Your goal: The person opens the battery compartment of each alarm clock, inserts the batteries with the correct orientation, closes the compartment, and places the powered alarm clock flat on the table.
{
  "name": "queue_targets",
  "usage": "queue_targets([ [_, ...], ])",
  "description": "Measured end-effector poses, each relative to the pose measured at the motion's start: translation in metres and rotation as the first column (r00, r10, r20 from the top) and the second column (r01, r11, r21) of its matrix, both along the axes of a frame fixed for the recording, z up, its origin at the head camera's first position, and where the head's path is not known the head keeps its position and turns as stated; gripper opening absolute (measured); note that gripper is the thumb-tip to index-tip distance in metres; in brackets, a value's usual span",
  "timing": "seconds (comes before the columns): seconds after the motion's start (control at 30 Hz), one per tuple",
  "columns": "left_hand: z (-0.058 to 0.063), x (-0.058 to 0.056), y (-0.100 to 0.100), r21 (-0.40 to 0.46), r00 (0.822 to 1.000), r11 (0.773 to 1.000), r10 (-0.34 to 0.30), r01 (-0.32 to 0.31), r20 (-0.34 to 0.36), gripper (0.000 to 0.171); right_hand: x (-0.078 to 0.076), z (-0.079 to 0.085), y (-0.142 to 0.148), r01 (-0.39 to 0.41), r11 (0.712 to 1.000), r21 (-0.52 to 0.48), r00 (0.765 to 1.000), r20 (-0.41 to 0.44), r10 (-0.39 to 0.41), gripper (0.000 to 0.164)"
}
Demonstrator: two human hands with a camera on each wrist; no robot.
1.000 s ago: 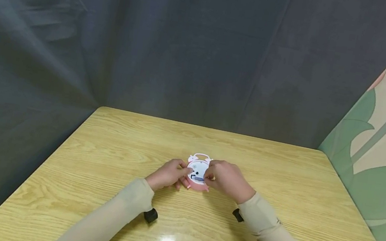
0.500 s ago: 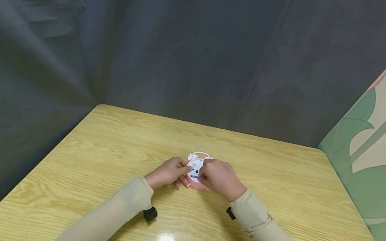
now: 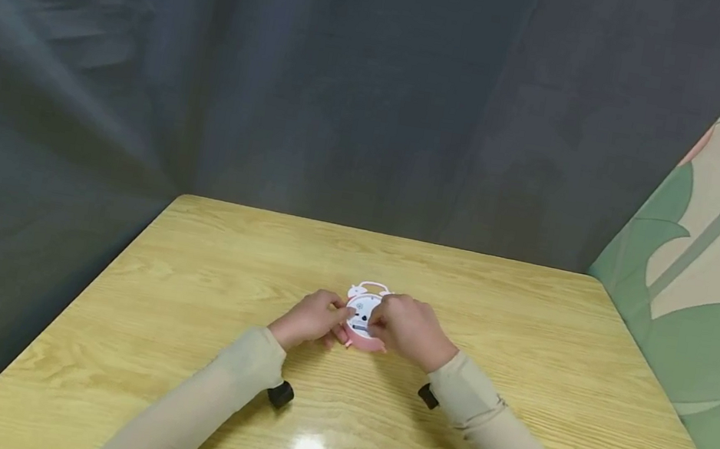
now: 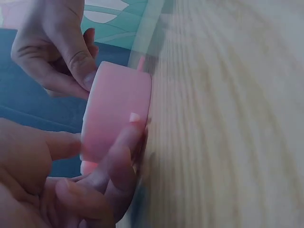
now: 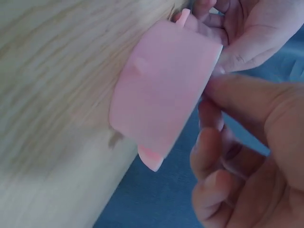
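Note:
A pink alarm clock with a white back lies back-up on the table, its handle and bells pointing away from me. My left hand grips its left side, thumb on the back and fingers along the pink wall, as the left wrist view shows. My right hand bends over the right part of the back, beside a dark slot. In the right wrist view its thumb and index finger meet close together at the back's edge, the other fingers curled. I cannot tell whether they pinch anything.
The wooden table reaches back to a dark curtain. A wall with painted flowers stands along the right side. A black wrist camera hangs under the left sleeve, another black camera under the right.
My right hand has shifted left over the clock's back, covering more of it; a blue strip in the slot showed more plainly a second ago. My left hand keeps its grip.

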State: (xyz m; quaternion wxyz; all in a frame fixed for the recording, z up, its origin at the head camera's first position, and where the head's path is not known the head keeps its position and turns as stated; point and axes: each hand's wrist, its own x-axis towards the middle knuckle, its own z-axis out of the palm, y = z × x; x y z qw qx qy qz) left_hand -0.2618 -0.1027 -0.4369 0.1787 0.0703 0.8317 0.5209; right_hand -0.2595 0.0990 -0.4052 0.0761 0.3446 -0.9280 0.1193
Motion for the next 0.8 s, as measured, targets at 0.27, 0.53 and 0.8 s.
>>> queue_targets([
  [0.27, 0.005, 0.005, 0.000, -0.070, 1.000, 0.997, -0.026, 0.025, -0.016, 0.025, -0.007, -0.009, 0.000, 0.304, 0.942, -0.143, 0.912, 0.330, -0.244, 0.044],
  [0.53, 0.003, 0.004, 0.004, -0.042, 0.999, 0.999, 0.005, -0.006, -0.040, 0.024, -0.018, -0.015, 0.013, 0.479, 0.852, -0.209, 0.715, 0.657, -0.240, 0.091],
  [0.8, 0.002, 0.002, 0.007, -0.037, 0.998, 0.999, 0.024, -0.025, -0.050, 0.020, -0.021, -0.017, 0.021, 0.511, 0.807, -0.294, 0.617, 0.780, -0.106, 0.086],
])
